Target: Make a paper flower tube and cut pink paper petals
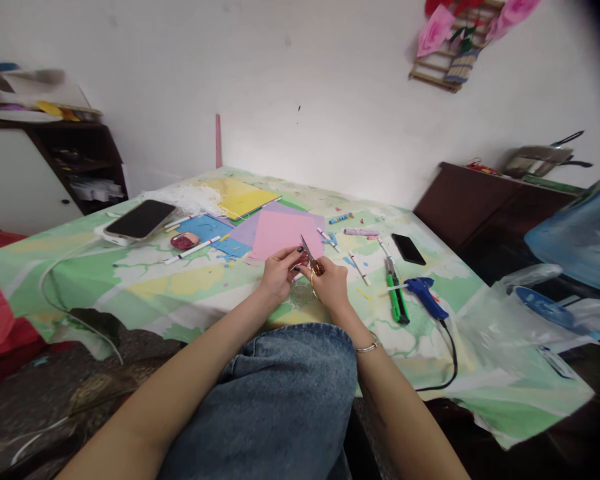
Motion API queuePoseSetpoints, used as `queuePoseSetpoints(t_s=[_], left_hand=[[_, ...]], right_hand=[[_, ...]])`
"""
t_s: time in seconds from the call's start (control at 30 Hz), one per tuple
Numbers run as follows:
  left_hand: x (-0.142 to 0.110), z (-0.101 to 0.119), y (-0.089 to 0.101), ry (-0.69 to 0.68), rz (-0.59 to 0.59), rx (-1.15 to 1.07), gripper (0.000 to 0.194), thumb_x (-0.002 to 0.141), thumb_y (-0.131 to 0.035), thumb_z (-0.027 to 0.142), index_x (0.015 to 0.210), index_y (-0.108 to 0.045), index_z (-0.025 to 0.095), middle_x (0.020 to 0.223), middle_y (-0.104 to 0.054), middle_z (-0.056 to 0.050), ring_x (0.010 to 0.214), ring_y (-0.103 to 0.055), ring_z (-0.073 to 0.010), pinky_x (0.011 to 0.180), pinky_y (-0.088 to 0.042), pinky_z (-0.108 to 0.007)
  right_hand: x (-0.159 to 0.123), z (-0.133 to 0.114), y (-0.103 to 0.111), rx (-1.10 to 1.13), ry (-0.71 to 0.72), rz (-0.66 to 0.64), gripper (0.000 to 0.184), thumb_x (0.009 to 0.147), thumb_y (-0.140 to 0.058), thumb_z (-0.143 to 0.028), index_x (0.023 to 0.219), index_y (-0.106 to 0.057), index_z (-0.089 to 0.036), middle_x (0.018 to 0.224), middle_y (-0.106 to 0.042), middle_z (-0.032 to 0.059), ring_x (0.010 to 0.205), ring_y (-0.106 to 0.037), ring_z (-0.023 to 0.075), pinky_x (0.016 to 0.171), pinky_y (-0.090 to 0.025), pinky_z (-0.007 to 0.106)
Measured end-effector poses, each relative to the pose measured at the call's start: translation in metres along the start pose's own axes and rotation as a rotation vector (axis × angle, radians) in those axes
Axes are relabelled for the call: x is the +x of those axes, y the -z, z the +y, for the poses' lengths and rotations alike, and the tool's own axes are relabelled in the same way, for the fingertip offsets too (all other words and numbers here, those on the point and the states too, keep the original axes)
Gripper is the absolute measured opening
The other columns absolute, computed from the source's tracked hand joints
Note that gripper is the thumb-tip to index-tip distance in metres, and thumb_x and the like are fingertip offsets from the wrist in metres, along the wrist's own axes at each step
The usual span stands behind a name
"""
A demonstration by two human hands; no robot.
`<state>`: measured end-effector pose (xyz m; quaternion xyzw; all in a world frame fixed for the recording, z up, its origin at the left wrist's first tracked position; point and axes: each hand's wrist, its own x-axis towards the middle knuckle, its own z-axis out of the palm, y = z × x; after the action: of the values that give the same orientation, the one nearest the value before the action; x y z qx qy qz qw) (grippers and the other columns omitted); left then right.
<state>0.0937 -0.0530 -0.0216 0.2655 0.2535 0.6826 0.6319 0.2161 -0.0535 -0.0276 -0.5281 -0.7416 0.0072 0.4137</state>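
My right hand (331, 283) is closed round a pair of scissors (310, 253), whose narrow blades point up and away from me. Close beside it, my left hand (279, 272) is pinched, its fingertips near the blades. Whatever lies between those fingers is too small to make out. Both hands are over the near part of the table, just in front of a pink paper sheet (285, 233). Several markers lie around them, among them a white marker (359, 269) to the right.
A green utility knife (396, 293), a blue glue gun (429, 298) with a black cord and a dark phone (409, 249) lie to the right. At left are a phone on a charger (140, 220), white string (190, 199) and yellow paper (243, 197). A plastic bag (500, 320) covers the right edge.
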Motion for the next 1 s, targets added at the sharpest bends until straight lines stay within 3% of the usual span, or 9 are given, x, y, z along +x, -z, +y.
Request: queuePoseSetpoints(t_s=[0.47,1.0], left_hand=[[0.0008,0.0008,-0.0006,-0.017,0.014,-0.012,0.026,0.054,-0.082,0.018,0.075,-0.071,0.01,0.067,-0.07,-0.005,0.06,-0.064,-0.0124,0.06,-0.047,-0.023],[0.0018,0.0017,-0.0014,-0.039,0.061,-0.025,0.017,0.059,-0.076,0.012,0.074,-0.069,0.011,0.067,-0.07,-0.005,0.062,-0.065,-0.013,0.064,-0.048,-0.025]], right_hand=[[0.0001,0.0004,-0.0007,-0.004,0.01,0.013,0.045,0.081,-0.054,-0.06,0.064,-0.057,-0.017,0.055,-0.061,0.0022,0.049,-0.051,0.0127,0.055,-0.03,0.024],[-0.0001,-0.0003,0.0,-0.007,0.005,-0.015,0.043,0.08,-0.056,-0.058,0.067,-0.06,-0.017,0.056,-0.061,0.0018,0.05,-0.052,0.0123,0.055,-0.03,0.024]])
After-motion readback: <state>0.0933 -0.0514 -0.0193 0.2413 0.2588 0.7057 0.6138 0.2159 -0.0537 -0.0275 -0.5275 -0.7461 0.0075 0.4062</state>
